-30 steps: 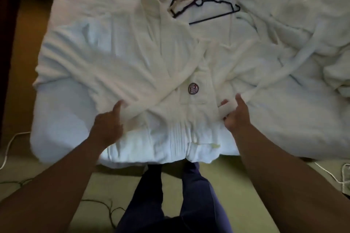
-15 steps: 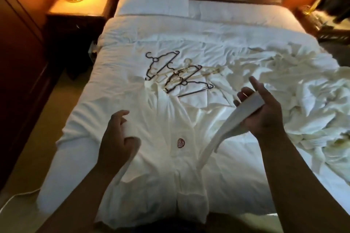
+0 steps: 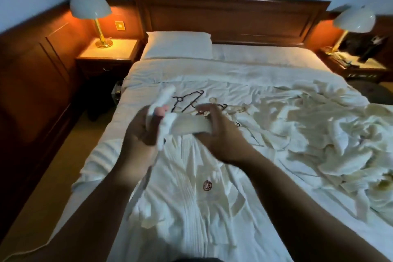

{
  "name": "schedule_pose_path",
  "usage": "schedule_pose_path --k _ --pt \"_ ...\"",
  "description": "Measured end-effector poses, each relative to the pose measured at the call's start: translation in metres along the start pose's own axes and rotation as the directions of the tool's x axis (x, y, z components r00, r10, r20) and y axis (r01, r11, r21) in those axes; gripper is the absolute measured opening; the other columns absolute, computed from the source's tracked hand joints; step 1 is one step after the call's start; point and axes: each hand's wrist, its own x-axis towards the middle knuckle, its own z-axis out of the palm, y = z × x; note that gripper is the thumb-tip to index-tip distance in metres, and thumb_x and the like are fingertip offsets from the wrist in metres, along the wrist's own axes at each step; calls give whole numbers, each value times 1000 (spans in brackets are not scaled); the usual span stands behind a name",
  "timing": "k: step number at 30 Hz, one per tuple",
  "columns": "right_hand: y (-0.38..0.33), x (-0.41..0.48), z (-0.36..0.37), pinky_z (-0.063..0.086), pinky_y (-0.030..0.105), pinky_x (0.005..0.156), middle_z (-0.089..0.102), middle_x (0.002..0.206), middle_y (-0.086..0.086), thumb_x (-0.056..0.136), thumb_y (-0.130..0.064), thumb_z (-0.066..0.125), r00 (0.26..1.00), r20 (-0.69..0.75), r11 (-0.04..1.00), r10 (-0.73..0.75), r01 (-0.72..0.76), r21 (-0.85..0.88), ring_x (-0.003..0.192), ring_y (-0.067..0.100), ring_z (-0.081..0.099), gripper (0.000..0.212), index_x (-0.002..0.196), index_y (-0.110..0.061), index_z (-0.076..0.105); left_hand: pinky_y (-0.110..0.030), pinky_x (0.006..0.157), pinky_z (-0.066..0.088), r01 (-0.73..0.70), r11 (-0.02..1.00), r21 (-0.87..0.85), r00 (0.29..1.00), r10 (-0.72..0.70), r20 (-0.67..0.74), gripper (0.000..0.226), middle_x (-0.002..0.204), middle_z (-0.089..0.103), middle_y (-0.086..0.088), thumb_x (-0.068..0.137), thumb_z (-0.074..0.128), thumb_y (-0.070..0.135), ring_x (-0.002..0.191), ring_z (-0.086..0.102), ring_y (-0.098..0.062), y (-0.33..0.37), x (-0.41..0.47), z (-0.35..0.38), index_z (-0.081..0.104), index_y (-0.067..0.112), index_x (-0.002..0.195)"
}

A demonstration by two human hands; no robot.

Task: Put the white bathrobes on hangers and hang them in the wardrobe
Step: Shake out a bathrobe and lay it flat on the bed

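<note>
Both hands have lifted the belt off the bathrobe, which lies flat on the bed below the hangers. Left hand and right hand fingers are closed on it, apparently tying; hanging hasn't begun.

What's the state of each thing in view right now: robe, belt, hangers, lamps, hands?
bathrobe: spread flat on the bed, front up, not on a hanger.
belt: lifted off the robe, stretched between both hands.
left hand: closed on one end of the belt.
right hand: closed on the belt.
hangers: loose pile on the bed, untouched.
other robes: crumpled heap on the bed.
left lamp: on.
right lamp: on.
</note>
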Motion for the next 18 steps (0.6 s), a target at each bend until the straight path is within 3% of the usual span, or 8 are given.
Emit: schedule_pose_path --k 2,4,5,7,9,12,14,18 --pt "-1 -11 33 42 30 69 62 103 4 88 -28 63 996 93 1000 16 -14 -18 84 23 62 47 128 -21 39 -41 82 47 137 989 -49 982 -129 135 35 96 71 0 78 69 62 91 64 -27 -4 -13 0 72 32 96" --pt "7 -22 58 45 28 70 62 107 8 91 -22 65 988 153 999 20 -27 43 85 19 62 50 130 -15 34 -31 85 54 164 979 121 962 -186 201 55 106 73 4 69 70 71 99 69 -16 -15 -22 -2 70 32 108" --pt "14 -25 66 45 21 67 61 105 7 92 -16 64 986 166 996 13 -27 81 80 12 61 48 129 -11 33 -28 84 56 167 959 227 954 -216 209 50 104 74 7 72 72 63 97 70 -11 -20 -27 -3 69 31 110" --pt "28 -29 75 41 12 61 56 94 2 92 -8 61 980 187 983 75 -104 149 71 0 54 42 120 -14 31 -40 82 59 232 896 378 941 -306 147 25 96 74 5 81 74 34 88 71 -12 -33 -28 -6 70 28 105" --pt "44 -32 77 42 13 58 50 93 0 88 -7 65 955 246 959 166 -215 187 71 2 52 49 117 -23 29 -46 80 58 308 817 487 905 -409 113 14 87 74 3 87 70 16 80 70 -14 -50 -27 -12 70 26 97" --pt "84 -43 76 48 18 74 52 115 5 83 -14 76 895 331 915 299 -367 167 97 16 56 62 132 -24 39 -45 76 56 404 755 517 853 -515 87 10 81 73 1 89 66 15 78 70 -20 -69 -30 -12 71 24 91" --pt "128 -54 70 51 26 86 52 121 3 83 -19 77 836 332 867 437 -490 94 105 18 57 55 131 -24 50 -40 73 56 411 739 534 842 -533 89 7 79 73 2 91 66 21 75 70 -18 -80 -32 0 71 23 88" --pt "217 -75 42 48 27 80 60 116 4 88 -21 71 671 260 674 694 -733 94 102 19 60 36 122 -22 58 -32 67 49 391 744 542 853 -515 90 16 74 71 -1 94 65 24 67 66 -12 -100 -33 39 69 19 79"
